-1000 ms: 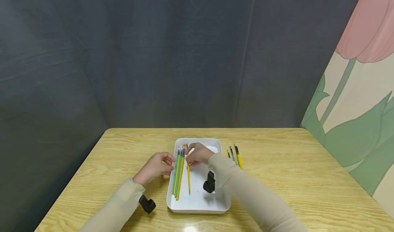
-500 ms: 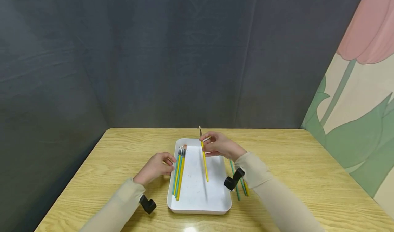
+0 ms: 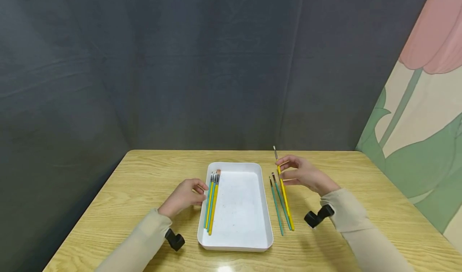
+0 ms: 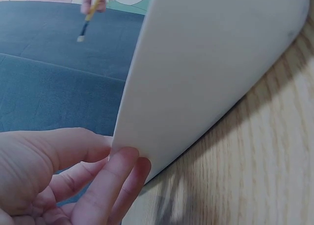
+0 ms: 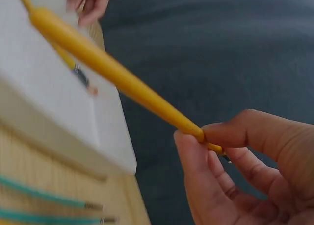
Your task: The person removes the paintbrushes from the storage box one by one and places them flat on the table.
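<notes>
My right hand (image 3: 304, 175) pinches a yellow-handled paintbrush (image 5: 117, 75) between thumb and fingers, pale bristles up, over the right side of the table. In the head view it overlaps several paintbrushes lying there, turquoise ones (image 3: 276, 206) and a yellow one (image 3: 290, 220). My left hand (image 3: 185, 195) pinches the left rim of a white tray (image 3: 240, 208), with the tray's outer wall (image 4: 196, 63) filling much of the left wrist view. Along the tray's left side lie several yellow and turquoise paintbrushes (image 3: 214, 208), side by side, bristles toward the far end.
The tray stands on a light wood-grain table (image 3: 155, 171). A dark curtain (image 3: 209, 71) hangs behind the table and along its left, and a wall painted with a pink tulip (image 3: 429, 43) rises on the right.
My right hand has lifted the yellow paintbrush out of the tray and carried it right, past the tray's edge to above the brushes on the table. The left hand has stayed at the rim.
</notes>
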`<action>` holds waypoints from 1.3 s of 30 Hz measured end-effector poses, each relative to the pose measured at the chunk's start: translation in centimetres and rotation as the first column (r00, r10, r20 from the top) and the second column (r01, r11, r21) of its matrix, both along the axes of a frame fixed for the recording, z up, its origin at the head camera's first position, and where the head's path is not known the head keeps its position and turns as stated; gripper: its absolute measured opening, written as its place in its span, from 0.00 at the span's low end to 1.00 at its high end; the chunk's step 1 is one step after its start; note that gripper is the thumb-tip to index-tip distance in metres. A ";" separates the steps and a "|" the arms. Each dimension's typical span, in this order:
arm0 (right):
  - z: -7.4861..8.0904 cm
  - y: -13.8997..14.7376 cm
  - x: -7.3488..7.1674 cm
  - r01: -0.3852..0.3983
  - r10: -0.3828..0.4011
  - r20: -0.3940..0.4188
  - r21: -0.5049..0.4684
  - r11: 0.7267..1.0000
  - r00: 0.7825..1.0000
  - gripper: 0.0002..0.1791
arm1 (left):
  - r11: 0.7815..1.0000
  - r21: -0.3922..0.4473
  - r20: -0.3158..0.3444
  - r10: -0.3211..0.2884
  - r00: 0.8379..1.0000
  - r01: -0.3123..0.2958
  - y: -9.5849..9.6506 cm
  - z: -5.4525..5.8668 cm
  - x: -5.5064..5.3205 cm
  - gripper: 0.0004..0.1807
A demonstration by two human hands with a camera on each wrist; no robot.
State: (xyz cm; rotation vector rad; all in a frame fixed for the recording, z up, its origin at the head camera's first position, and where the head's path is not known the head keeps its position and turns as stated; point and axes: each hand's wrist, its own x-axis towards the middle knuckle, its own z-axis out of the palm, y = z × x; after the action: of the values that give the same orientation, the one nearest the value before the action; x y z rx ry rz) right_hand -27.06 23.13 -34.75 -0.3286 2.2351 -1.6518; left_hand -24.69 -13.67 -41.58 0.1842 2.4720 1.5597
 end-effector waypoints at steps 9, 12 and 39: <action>-3.0 3.0 -1.0 0.053 -0.055 0.014 0.111 0.992 0.998 0.22 | 1.000 -0.002 0.001 -0.001 1.000 0.001 0.0 0.1 0.1 0.12; -4.2 3.4 -1.3 0.058 -0.064 0.035 0.137 0.989 0.997 0.22 | 1.000 -0.002 0.005 0.002 1.000 -0.001 0.0 0.0 0.1 0.12; -7.0 2.5 -1.7 0.110 -0.135 0.075 0.269 0.957 0.988 0.20 | 1.000 -0.010 0.010 0.010 1.000 -0.010 -0.1 -0.1 0.0 0.12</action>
State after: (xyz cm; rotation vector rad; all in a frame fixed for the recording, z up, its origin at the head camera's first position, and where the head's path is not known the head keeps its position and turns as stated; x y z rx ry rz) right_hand -28.77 25.65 -41.72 -0.0450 2.4079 -1.3694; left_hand -24.66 -13.74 -41.69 0.1627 2.4763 1.5486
